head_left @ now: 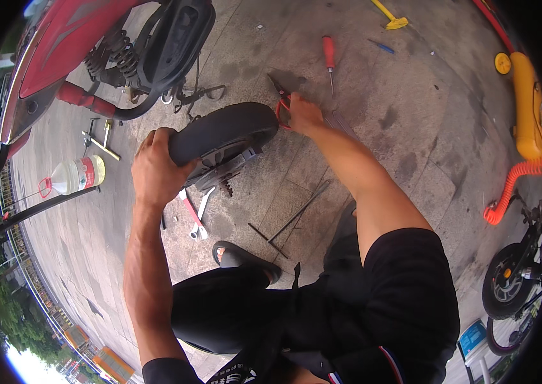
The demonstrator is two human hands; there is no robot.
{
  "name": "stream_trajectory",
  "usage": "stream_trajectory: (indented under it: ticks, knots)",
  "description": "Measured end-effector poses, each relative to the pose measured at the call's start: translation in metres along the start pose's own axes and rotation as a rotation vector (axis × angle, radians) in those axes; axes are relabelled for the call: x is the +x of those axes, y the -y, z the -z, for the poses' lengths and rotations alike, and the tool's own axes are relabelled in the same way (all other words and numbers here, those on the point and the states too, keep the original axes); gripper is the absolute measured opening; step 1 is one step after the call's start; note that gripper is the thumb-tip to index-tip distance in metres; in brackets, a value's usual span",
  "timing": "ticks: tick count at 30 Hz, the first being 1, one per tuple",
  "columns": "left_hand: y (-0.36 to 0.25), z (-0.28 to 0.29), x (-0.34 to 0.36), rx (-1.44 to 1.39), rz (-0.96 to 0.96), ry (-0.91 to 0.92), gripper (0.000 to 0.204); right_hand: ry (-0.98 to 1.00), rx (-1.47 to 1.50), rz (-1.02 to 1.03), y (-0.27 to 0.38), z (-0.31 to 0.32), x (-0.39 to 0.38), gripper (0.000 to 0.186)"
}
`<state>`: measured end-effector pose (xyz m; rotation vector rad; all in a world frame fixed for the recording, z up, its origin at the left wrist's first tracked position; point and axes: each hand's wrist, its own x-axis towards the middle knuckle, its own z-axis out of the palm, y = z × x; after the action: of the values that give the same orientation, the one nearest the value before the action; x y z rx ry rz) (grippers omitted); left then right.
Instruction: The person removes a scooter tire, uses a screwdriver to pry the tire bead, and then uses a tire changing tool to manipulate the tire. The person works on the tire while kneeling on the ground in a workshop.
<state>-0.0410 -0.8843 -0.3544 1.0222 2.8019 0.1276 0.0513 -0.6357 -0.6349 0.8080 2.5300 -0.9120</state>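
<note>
A black scooter wheel with a thick tyre [226,128] stands tilted on the paving in front of me, its hub and axle [225,174] turned my way. My left hand [159,168] grips the left end of the tyre, thumb on the near side and fingers over the tread. Just beyond the tyre's right end, my right hand [305,116] is closed round red-handled pliers [282,102], whose dark jaws point away and to the left. From this view I cannot tell whether the pliers touch the tyre.
Beyond lie a red-handled screwdriver [329,54], a blue pen-like tool [383,46] and a yellow-handled tool [396,23]. Wrenches [202,214] and thin black rods [290,217] lie near my feet. A red scooter [40,64], clear jug [79,174] and yellow air tank [528,109] stand around.
</note>
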Motion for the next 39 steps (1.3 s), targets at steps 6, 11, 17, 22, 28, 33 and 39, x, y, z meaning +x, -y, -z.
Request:
stream_trajectory:
  ticks: [6, 11, 17, 22, 28, 33, 39]
  knots:
    - [0.009, -0.004, 0.002, -0.024, -0.095, -0.061, 0.061, -0.36, -0.026, -0.169, -0.112, 0.07, -0.04, 0.067]
    - [0.009, -0.002, 0.003, -0.033, -0.088, -0.05, 0.06, -0.344, -0.27, -0.399, -0.157, 0.1, -0.08, 0.081]
    - [0.006, 0.006, -0.009, -0.087, -0.084, -0.033, 0.059, -0.122, 0.094, 0.714, 0.004, 0.065, -0.051, 0.098]
    - [0.033, 0.005, -0.019, -0.182, -0.088, -0.078, 0.06, 0.091, 0.179, 0.733, 0.064, 0.09, -0.062, 0.08]
    - [0.066, -0.009, -0.024, -0.45, 0.078, -0.076, 0.058, -0.06, 0.154, 0.838, 0.101, 0.155, -0.067, 0.055]
    - [0.049, -0.013, -0.016, -0.367, -0.039, -0.014, 0.076, -0.037, -0.108, 0.902, 0.127, 0.173, -0.072, 0.051]
    - [0.023, -0.003, 0.004, -0.148, -0.228, -0.103, 0.074, -0.02, 0.085, 1.107, 0.127, 0.151, -0.065, 0.096]
